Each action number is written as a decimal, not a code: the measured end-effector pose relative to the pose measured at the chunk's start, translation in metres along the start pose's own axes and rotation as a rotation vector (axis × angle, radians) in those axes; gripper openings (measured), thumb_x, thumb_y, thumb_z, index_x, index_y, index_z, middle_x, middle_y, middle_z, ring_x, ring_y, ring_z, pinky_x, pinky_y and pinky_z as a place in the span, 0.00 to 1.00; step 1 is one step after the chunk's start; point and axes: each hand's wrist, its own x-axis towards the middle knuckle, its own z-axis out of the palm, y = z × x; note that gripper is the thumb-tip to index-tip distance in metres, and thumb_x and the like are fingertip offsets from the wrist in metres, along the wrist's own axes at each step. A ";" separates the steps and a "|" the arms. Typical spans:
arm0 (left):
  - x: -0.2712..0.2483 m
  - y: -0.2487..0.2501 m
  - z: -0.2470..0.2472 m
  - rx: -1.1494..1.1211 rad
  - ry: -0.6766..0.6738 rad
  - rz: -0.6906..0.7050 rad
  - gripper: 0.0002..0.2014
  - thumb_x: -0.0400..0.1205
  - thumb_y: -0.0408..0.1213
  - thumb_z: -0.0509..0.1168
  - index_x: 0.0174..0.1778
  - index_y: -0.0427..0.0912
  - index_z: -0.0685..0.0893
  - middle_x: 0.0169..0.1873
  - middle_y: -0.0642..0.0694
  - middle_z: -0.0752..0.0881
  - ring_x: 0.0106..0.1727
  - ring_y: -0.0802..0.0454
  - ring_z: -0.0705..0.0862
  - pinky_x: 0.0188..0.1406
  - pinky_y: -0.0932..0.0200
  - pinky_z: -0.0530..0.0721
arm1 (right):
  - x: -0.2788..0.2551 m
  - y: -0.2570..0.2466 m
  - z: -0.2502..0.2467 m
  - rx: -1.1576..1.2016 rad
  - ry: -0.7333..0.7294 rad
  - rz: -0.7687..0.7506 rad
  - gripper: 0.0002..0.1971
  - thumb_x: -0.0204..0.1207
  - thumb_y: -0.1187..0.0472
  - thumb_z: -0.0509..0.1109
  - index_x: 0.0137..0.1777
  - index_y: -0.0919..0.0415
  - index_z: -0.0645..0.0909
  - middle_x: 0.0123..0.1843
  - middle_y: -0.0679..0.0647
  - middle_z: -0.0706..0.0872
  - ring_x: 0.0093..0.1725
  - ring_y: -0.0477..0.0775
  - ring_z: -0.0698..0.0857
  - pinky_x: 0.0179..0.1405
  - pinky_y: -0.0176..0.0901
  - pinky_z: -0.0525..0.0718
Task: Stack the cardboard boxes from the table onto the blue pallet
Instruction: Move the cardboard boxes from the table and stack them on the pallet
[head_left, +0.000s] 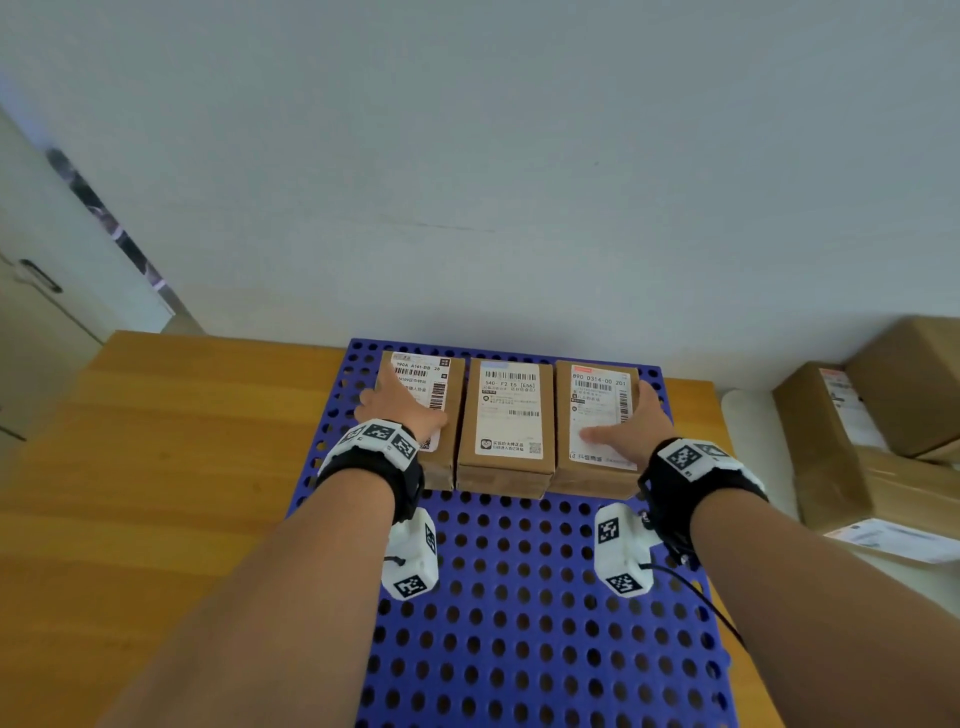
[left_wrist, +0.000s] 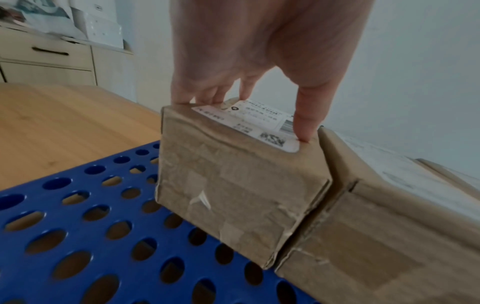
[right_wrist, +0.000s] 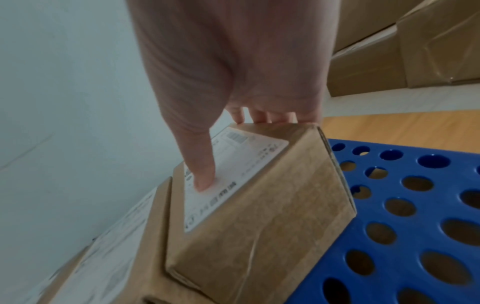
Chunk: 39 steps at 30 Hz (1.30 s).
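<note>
Three brown cardboard boxes with white shipping labels stand side by side along the far edge of the blue perforated pallet (head_left: 519, 597). My left hand (head_left: 402, 410) grips the left box (head_left: 451, 410), thumb on top and fingers curled over its outer left side. In the left wrist view the left hand (left_wrist: 253, 117) holds that left box (left_wrist: 233, 195), which touches the middle box (left_wrist: 363, 236). My right hand (head_left: 623, 415) grips the right box (head_left: 597, 395) the same way. In the right wrist view the right hand (right_wrist: 239, 152) has its thumb on the label of the right box (right_wrist: 259, 216). The middle box (head_left: 506, 415) is untouched.
The pallet lies on a wooden table (head_left: 156, 467) against a pale wall. More cardboard boxes (head_left: 857, 415) are piled at the right on a white surface. A cabinet with a dark handle (head_left: 31, 322) stands at the left.
</note>
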 end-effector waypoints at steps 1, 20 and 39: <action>0.000 0.000 0.000 0.001 0.002 0.003 0.56 0.68 0.45 0.78 0.85 0.48 0.48 0.72 0.34 0.70 0.73 0.36 0.71 0.72 0.41 0.74 | -0.001 -0.002 -0.001 0.002 -0.002 0.002 0.56 0.65 0.60 0.85 0.85 0.58 0.51 0.74 0.58 0.78 0.69 0.61 0.80 0.67 0.54 0.80; -0.054 0.073 0.007 0.257 -0.084 0.427 0.39 0.71 0.45 0.75 0.77 0.43 0.68 0.71 0.40 0.75 0.72 0.40 0.74 0.67 0.41 0.79 | -0.055 -0.012 -0.051 -0.341 0.096 -0.115 0.28 0.79 0.56 0.70 0.78 0.60 0.71 0.73 0.57 0.79 0.65 0.58 0.83 0.59 0.46 0.82; -0.160 0.157 0.067 0.432 -0.270 0.830 0.31 0.79 0.42 0.69 0.79 0.44 0.70 0.73 0.42 0.76 0.69 0.42 0.79 0.64 0.49 0.82 | -0.122 0.049 -0.140 -0.493 0.173 -0.140 0.23 0.81 0.54 0.67 0.76 0.57 0.73 0.75 0.58 0.74 0.71 0.60 0.77 0.65 0.49 0.77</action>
